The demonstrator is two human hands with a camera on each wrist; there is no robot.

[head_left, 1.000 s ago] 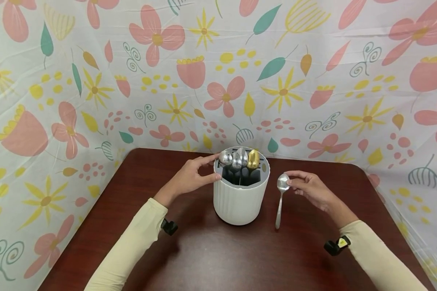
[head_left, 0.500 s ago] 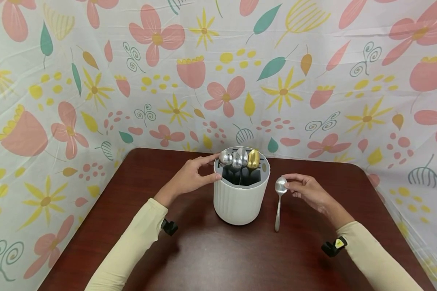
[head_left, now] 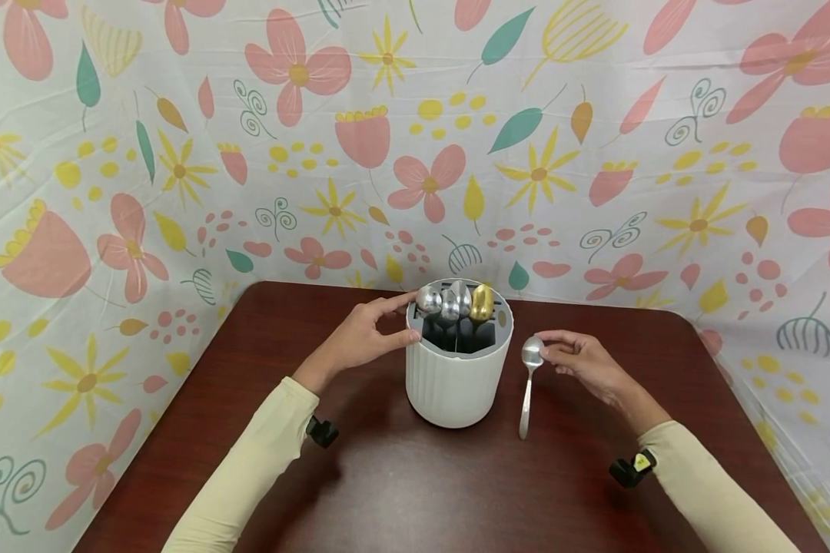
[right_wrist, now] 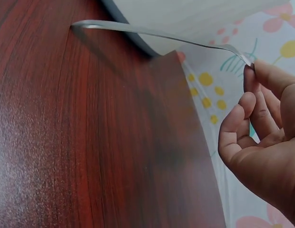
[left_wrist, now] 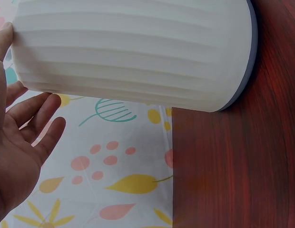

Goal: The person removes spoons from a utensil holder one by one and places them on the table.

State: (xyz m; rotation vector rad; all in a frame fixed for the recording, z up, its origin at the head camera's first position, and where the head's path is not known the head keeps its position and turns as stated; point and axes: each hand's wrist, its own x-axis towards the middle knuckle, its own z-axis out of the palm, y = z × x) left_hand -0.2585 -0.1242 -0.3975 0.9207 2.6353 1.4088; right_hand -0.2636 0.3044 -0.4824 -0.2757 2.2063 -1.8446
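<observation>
A white ribbed utensil holder (head_left: pixel 455 392) with a grey divided top stands upright on the table. My left hand (head_left: pixel 361 336) rests at its left rim, thumb in front and index finger farther back; in the left wrist view the other fingers hang relaxed beside the ribbed wall. Several silver spoons (head_left: pixel 449 305) and one gold spoon (head_left: pixel 481 303) sit bowl-up in its back slots. To the right of the holder, my right hand (head_left: pixel 586 367) pinches a silver spoon (right_wrist: pixel 157 34) by the edge of its bowl. This spoon stands bowl-up and slightly tilted, its handle tip at the tabletop.
The dark red-brown wooden table (head_left: pixel 415 491) has rounded far corners. A floral cloth (head_left: pixel 360 177) hangs behind the table and along both sides. The front compartments of the holder (left_wrist: pixel 133 47) appear dark inside.
The right hand has moved slightly down and toward me with the spoon, whose handle tip has shifted a little to the left. The left hand and holder stay put.
</observation>
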